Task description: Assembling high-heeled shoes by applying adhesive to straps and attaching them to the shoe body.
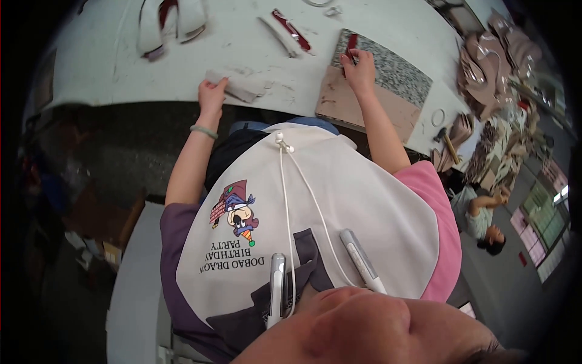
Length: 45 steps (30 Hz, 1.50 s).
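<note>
My left hand [212, 97] is at the near edge of the white table [121, 67], its fingers closed on a flat light grey piece [241, 87] that looks like cloth or thin leather. Farther right, my right hand [360, 68] pinches a dark red narrow piece [351, 41] over a speckled stone slab [391, 64]. Whether that piece is a strip or a tool handle I cannot make out. A beige sheet [345, 97] covers the near part of the slab, under my right wrist. Between my hands and farther back lie a red and white strip [292, 30] and a greyish strip [277, 37].
White curved pieces [173, 27] with red inside lie at the far left. A ring [438, 117] and a hammer [450, 145] are right of the slab. Heaped beige pieces [494, 73] fill the right side. Beyond them is another person [482, 212].
</note>
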Available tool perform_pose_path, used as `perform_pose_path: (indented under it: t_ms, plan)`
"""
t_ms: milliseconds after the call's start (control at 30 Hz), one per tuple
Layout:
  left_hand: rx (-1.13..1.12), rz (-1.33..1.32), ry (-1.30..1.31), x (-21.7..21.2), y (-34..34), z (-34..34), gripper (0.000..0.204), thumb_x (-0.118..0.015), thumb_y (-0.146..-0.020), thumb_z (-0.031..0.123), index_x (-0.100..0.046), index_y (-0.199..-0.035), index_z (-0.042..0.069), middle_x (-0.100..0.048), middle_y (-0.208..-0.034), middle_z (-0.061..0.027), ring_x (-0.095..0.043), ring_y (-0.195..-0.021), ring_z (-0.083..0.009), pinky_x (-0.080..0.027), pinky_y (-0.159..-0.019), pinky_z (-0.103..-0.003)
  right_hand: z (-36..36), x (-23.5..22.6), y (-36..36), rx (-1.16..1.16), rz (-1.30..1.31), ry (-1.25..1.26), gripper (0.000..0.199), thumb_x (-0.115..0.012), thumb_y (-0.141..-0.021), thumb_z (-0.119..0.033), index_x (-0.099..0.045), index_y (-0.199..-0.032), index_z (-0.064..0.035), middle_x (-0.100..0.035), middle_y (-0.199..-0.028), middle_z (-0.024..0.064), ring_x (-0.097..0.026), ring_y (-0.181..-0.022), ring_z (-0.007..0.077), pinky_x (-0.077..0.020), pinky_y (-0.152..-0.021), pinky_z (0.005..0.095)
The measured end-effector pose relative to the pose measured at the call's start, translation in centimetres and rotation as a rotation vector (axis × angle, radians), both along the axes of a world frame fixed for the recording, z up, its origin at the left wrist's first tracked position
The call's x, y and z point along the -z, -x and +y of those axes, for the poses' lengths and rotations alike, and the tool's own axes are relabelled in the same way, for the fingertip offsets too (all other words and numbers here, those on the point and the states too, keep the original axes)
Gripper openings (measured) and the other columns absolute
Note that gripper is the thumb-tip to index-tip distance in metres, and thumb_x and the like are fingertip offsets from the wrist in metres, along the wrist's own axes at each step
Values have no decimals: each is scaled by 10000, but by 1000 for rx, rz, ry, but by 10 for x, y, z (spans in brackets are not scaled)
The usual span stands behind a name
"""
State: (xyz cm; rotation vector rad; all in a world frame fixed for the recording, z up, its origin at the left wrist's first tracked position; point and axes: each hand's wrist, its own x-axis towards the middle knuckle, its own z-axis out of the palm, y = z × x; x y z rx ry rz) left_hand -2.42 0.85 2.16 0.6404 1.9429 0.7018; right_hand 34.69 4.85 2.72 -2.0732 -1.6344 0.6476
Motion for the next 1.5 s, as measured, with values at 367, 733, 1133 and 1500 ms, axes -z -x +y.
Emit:
perform_pose_path:
  t_ms: [367,733,1133,1500]
  plan:
    - [47,183,-141,-24,-19,11,485,-690,-832,211,-530,-1222,-30,-588,-986,-110,-537,-868,-167,-448,-727,-259,-18,6,-14,262,10,113,346,-730,-804,-244,-637,-1049,-18,-647,-908,89,-609,-804,254,-496,-748,331]
    - [452,-570,-56,-153,-140,41,320,-639,-899,171,-635,-1163,-9,-685,-956,-50,-587,-857,-109,-482,-739,-235,-44,-118,36,281,1098,311,110,-685,-847,-102,-685,-928,-27,-603,-715,-7,-445,-554,46,-320,-494,162]
    - [251,-650,-54,-149,-112,36,313,-661,-887,136,-632,-1153,-25,-680,-982,-90,-613,-863,-126,-499,-757,-246,-46,-106,72,-123,772,302,149,-667,-879,-153,-681,-926,-12,-580,-697,-21,-459,-614,64,-366,-564,194]
    - [142,-515,-46,-138,-43,12,296,-605,-931,159,-611,-1189,15,-657,-1019,-79,-632,-881,-131,-470,-724,-202,73,3,87,-138,272,312,287,-692,-824,-333,-705,-870,-50,-647,-707,35,-554,-618,169,-449,-610,283]
